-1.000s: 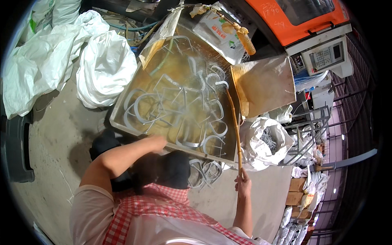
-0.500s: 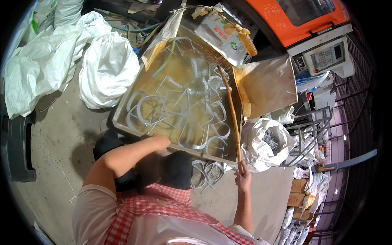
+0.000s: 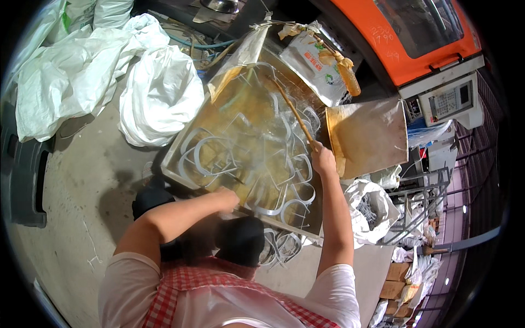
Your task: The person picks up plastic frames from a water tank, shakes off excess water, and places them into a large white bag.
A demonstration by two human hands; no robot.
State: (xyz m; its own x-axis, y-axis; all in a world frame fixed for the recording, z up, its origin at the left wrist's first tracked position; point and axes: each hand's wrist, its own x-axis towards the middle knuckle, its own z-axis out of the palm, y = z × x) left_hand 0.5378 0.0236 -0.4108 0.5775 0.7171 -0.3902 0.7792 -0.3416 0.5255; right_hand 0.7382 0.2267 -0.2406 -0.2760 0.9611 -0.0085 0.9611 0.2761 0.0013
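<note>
Right hand [image 3: 322, 159] is closed round the near end of the bamboo stick [image 3: 296, 113], which slants up and left over the steel-sided tub [image 3: 290, 227]; I can't tell if its far tip is dipped. My guess: gripped at the end for reach and to keep fingers clear of the murky yellowish liquid [image 3: 257, 145]. Left hand [image 3: 225, 199] is at the tub's near rim, well apart from the right one, fingers curled; can't tell if they grip or just rest. I read it as bracing. Grey curved strips [image 3: 268, 211] lie jumbled in the liquid, ahead of the left hand and mostly left of and below the right. Probably loose so liquid gets round each. More grey strips sit on the floor [image 3: 79, 180] outside the near wall. Stained panel [image 3: 372, 136] stands at the tub's right side, likely against splashes. Open white sack [image 3: 377, 218] of grey scraps is lower right of the right hand
</note>
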